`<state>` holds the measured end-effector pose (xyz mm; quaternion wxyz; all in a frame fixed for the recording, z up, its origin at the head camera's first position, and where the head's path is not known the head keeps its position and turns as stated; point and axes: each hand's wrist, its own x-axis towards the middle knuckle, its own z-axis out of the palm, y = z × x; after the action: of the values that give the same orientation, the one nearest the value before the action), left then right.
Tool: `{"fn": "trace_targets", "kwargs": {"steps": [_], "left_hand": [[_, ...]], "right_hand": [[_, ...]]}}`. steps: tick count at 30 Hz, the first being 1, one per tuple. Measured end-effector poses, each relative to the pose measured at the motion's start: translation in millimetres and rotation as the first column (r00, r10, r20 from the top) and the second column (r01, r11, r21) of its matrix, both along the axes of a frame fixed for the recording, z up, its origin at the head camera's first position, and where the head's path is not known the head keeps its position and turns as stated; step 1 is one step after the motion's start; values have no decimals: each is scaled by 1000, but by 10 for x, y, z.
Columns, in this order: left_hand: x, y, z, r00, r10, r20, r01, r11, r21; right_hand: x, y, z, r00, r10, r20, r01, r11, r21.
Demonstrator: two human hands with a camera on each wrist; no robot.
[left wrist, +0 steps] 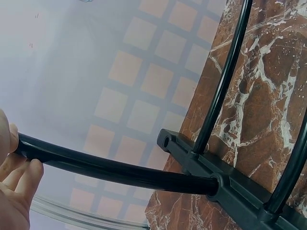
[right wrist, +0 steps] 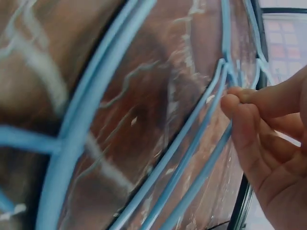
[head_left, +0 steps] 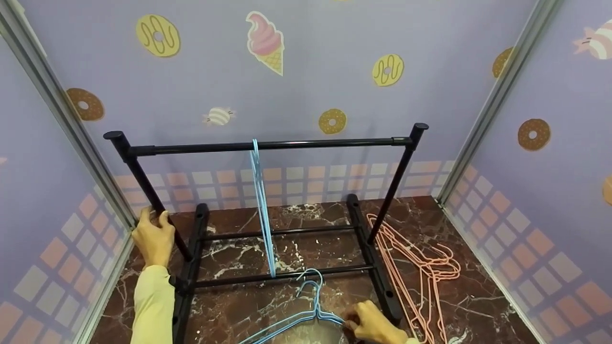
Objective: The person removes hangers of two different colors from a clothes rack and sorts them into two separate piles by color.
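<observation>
My left hand (head_left: 154,239) grips the left upright post (head_left: 143,184) of a black clothes rack, low on its length. In the left wrist view, the thumb and fingers (left wrist: 29,179) bend round that black tube. My right hand (head_left: 375,324) pinches the right shoulder of the blue hangers (head_left: 317,301) in front of the rack. Their hooks point toward the rack, and the bottom frame edge cuts off their lower part. In the right wrist view, thumb and fingertips meet at the blue wire (right wrist: 199,175) just below the neck.
More blue hangers (head_left: 263,205) hang close together from the rack's top bar (head_left: 325,144), left of its middle. Several coral-pink hangers (head_left: 432,267) lie on the dark marbled floor right of the rack's right foot (head_left: 377,267). Patterned purple walls (head_left: 306,95) enclose the back and both sides.
</observation>
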<state>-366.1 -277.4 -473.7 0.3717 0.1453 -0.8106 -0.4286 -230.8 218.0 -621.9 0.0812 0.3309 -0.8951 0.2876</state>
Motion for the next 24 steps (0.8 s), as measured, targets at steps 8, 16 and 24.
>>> {"fn": "trace_targets", "kwargs": {"steps": [8,16,24], "left_hand": [[-9,-10,0,1000,1,-19,-1,1000,-7],[-7,-7,3,1000,-4,-7,4,1000,0],[-13,-15,-9,1000,-1,-18,1,1000,-1]], "right_hand": [[27,-5,-118,978,41,-205,-37,999,22],[67,-16,-161,987,43,-158,-41,999,16],[1,-78,-42,979,-1,-202,-13,998,-68]]}}
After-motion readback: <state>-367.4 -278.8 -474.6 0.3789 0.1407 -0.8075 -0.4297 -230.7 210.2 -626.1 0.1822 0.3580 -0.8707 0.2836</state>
